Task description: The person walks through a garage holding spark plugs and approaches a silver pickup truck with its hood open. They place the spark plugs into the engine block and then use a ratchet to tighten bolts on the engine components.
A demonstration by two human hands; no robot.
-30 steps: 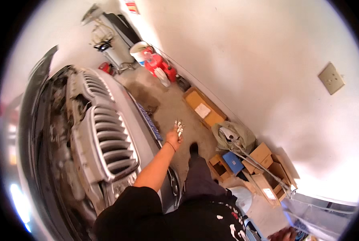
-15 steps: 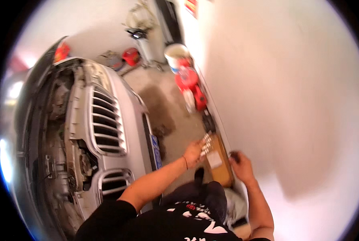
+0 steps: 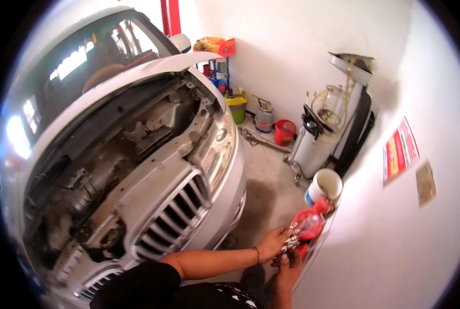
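My left hand (image 3: 272,241) is closed on a bundle of small white and metal parts (image 3: 294,236), which look like spark plugs, at the bottom centre of the view. Just below, my right hand (image 3: 287,270) is pinched on something small and dark that I cannot make out, touching or very close to the bundle's lower end. To the left of both hands is a silver car's grille (image 3: 172,219), with the open engine bay (image 3: 137,129) behind it. Red containers (image 3: 307,216) sit on the floor beyond my hands.
A white bucket (image 3: 327,184) and a wheeled machine (image 3: 312,149) with hoses line the right wall (image 3: 395,242). Farther back are a red bucket (image 3: 285,132), a small grey tank (image 3: 264,118), a green bin (image 3: 236,108) and a shelf (image 3: 219,73) along the back wall.
The view has swung left toward the car and back wall. My right hand has come into view and up to the bundle in my left hand. The floor boxes have left view.
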